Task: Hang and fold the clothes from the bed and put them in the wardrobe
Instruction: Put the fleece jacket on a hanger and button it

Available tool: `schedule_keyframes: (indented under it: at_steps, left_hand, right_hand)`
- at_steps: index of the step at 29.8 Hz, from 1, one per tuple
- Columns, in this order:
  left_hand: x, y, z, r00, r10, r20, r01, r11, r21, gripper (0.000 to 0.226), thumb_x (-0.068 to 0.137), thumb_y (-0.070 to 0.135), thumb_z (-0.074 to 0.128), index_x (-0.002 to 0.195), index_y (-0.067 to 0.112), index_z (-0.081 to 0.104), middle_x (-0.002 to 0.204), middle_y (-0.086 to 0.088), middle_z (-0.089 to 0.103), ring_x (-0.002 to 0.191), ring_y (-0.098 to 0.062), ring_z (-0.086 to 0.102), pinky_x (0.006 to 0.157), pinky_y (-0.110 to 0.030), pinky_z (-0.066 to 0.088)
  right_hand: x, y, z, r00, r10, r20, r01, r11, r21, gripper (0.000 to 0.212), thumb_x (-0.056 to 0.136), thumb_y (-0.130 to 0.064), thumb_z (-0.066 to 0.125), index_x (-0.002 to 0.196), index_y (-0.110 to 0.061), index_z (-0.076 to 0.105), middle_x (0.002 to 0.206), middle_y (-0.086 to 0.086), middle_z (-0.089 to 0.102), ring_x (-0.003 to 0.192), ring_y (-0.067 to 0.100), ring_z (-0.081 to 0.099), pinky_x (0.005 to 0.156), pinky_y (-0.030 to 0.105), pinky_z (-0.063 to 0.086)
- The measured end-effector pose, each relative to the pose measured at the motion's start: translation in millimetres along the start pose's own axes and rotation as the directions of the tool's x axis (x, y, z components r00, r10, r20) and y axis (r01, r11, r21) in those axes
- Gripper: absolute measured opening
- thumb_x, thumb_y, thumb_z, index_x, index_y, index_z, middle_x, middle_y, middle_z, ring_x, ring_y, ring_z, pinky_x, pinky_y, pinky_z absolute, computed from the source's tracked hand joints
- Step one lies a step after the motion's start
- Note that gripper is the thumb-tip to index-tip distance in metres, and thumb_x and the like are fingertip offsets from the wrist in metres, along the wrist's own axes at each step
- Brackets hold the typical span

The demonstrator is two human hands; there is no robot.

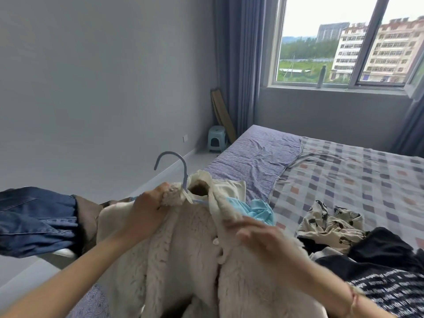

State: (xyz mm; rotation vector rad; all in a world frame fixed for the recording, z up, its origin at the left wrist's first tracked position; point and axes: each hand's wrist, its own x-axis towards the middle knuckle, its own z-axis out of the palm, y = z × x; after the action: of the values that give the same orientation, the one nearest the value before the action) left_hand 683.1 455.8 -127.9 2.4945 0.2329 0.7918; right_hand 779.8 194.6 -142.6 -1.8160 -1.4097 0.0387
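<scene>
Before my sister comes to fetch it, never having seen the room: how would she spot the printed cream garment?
Find the bed with the checked sheet. On its near right part clothes lie heaped, and the printed cream garment is crumpled at their far edge. Its neighbours are black clothes, one with white lettering; it alone is cream with dark figures.

both arms reach forward, left hand (149, 204) clenched in a grip, right hand (260, 236) blurred.

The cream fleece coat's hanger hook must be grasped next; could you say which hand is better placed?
Likely the left hand: it grips the cream fleece coat beside the pale blue hanger hook; the right hand is lower.
</scene>
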Motion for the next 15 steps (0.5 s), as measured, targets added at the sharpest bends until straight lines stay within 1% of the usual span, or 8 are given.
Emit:
schedule_keyframes:
  at_steps: [2, 3, 6, 8, 9, 11, 12, 15]
  left_hand:
    - [1, 3, -3, 0.996, -0.015, -0.093, 0.014, 1.000, -0.011, 0.022, 0.071, 0.046, 0.035, 0.080, 0.034, 0.051, 0.065, 0.010, 0.057, 0.058, -0.012, 0.054, 0.056, -0.028, 0.038]
    - [2, 2, -5, 0.991, -0.013, -0.131, 0.009, 0.999, -0.037, 0.030, 0.070, 0.047, 0.036, 0.082, 0.027, 0.054, 0.067, 0.006, 0.058, 0.059, -0.017, 0.053, 0.058, -0.029, 0.038]
    - [9, 3, -13, 0.986, -0.075, -0.151, 0.070, 0.997, -0.035, 0.053, 0.067, 0.050, 0.033, 0.090, 0.010, 0.061, 0.074, -0.006, 0.063, 0.066, -0.026, 0.057, 0.062, -0.038, 0.043]
    - [13, 3, -15, 0.994, -0.049, -0.093, 0.049, 0.999, -0.005, 0.063, 0.067, 0.051, 0.033, 0.099, 0.005, 0.063, 0.082, -0.004, 0.067, 0.075, -0.028, 0.063, 0.070, -0.039, 0.047]
    - [17, 2, -17, 0.998, -0.035, -0.046, 0.034, 0.999, -0.020, 0.064, 0.068, 0.051, 0.035, 0.104, 0.006, 0.064, 0.086, 0.007, 0.068, 0.081, -0.021, 0.065, 0.074, -0.035, 0.047]
    - [20, 4, -27, 0.996, 0.022, 0.081, -0.017, 0.998, -0.064, 0.059, 0.072, 0.056, 0.042, 0.105, 0.013, 0.065, 0.085, 0.035, 0.063, 0.085, 0.011, 0.061, 0.076, -0.014, 0.045]
    - [19, 9, -35, 0.986, 0.067, 0.151, -0.058, 0.996, -0.061, 0.054, 0.074, 0.065, 0.045, 0.097, 0.020, 0.066, 0.087, 0.042, 0.060, 0.083, 0.018, 0.057, 0.071, -0.007, 0.042]
    - [19, 35, -67, 0.937, 0.091, 0.338, -0.109, 0.993, 0.035, 0.061, 0.053, 0.095, 0.038, 0.072, 0.040, 0.056, 0.085, 0.021, 0.066, 0.078, 0.000, 0.063, 0.063, -0.016, 0.046]
  right_hand:
    - [9, 16, -24, 0.973, 0.228, -0.030, -0.207, 0.926, 0.316, 0.016, 0.091, -0.028, 0.058, 0.107, -0.029, 0.060, 0.122, -0.008, 0.058, 0.100, -0.009, 0.058, 0.086, 0.015, 0.048]
    - [11, 26, -36, 0.952, 0.307, -0.020, -0.282, 0.898, 0.338, 0.021, 0.085, -0.034, 0.065, 0.104, -0.030, 0.057, 0.114, -0.005, 0.058, 0.088, -0.006, 0.062, 0.077, 0.019, 0.052]
    - [16, 35, -46, 0.910, 0.379, 0.166, -0.384, 0.923, -0.001, 0.044, 0.071, -0.054, 0.065, 0.074, -0.011, 0.053, 0.063, -0.008, 0.043, 0.049, 0.001, 0.040, 0.050, 0.015, 0.032]
    - [22, 32, -40, 0.923, 0.357, 0.141, -0.342, 0.932, -0.119, 0.042, 0.079, -0.037, 0.070, 0.067, -0.004, 0.047, 0.059, -0.005, 0.031, 0.050, 0.004, 0.029, 0.050, 0.021, 0.022]
    - [25, 28, -41, 0.935, 0.343, 0.094, -0.330, 0.935, -0.132, 0.039, 0.080, -0.031, 0.071, 0.064, -0.008, 0.044, 0.059, -0.005, 0.031, 0.052, 0.005, 0.027, 0.052, 0.024, 0.021]
    - [26, 15, -47, 0.954, 0.300, 0.019, -0.293, 0.941, -0.169, 0.042, 0.080, -0.026, 0.073, 0.059, -0.021, 0.036, 0.055, -0.009, 0.033, 0.053, 0.005, 0.028, 0.053, 0.026, 0.023]
    - [24, 8, -51, 0.959, 0.283, -0.005, -0.280, 0.945, -0.169, 0.043, 0.080, -0.026, 0.072, 0.059, -0.026, 0.035, 0.052, -0.009, 0.037, 0.052, 0.004, 0.031, 0.052, 0.025, 0.025]
    - [10, -36, -80, 0.952, 0.297, 0.072, -0.281, 0.944, -0.176, 0.027, 0.082, -0.028, 0.070, 0.064, -0.025, 0.049, 0.052, -0.012, 0.045, 0.049, 0.003, 0.038, 0.049, 0.017, 0.026]
